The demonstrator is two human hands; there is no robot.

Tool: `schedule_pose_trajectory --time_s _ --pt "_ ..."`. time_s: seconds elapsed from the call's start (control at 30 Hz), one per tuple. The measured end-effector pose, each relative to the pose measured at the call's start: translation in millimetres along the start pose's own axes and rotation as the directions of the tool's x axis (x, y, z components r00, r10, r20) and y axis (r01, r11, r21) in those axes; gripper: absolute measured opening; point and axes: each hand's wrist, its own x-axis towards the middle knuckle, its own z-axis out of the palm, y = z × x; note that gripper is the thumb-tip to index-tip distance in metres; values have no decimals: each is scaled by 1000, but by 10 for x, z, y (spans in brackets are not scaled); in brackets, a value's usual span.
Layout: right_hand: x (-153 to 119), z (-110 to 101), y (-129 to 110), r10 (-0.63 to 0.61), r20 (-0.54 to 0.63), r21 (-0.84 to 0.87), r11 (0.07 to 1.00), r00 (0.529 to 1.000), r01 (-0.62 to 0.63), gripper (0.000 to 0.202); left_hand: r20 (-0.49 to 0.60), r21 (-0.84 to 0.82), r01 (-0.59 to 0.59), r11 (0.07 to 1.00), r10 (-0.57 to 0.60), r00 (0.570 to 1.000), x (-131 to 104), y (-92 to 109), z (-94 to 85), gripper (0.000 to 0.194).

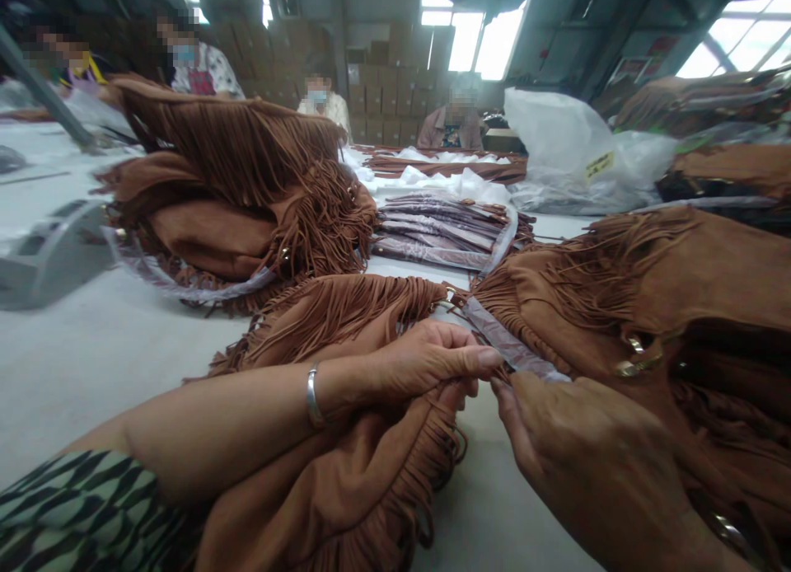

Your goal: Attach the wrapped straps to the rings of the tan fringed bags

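A brown fringed suede bag (334,481) lies under my left forearm, its fringe spreading over the white table. My left hand (432,359) is closed, thumb against fingers, on a thin brown strip near the bag's metal ring (450,293). Close beside it, my right hand (574,440) pinches at the same small spot, its fingertips partly hidden. A plastic-wrapped strap (510,337) runs from the ring down behind my right hand. To the right lies another brown fringed bag (710,267) with gold-coloured hardware.
Piled brown fringed bags (216,226) stand at the left. Wrapped straps (438,230) lie mid-table, with clear plastic (556,143) behind them. More bags are stacked at the far right. Several people sit across the white table (124,349), with cardboard boxes (386,94) beyond. A grey object (55,255) sits far left.
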Motion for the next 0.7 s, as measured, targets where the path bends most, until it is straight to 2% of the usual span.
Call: schedule_pose_trajectory --time_s 0.17,0.33,0.47,0.57,0.7 --pt "-18 20 -29 57 -6 -31 998 998 -58 32 11 34 -17 999 17 1000 13 15 -20 46" --pt "10 96 -50 120 -124 16 993 985 -119 36 17 100 -31 994 30 999 28 -28 -41 45" --pt "32 128 -13 188 -146 105 979 971 -174 36 56 -40 1 999 1 998 43 -68 -58 43" --pt "64 122 124 144 -68 261 958 987 -122 36 157 -193 77 978 -47 987 47 -73 -70 42" --pt "167 37 350 -23 92 415 909 995 -18 31 252 -270 134 954 -64 966 44 -38 -102 36"
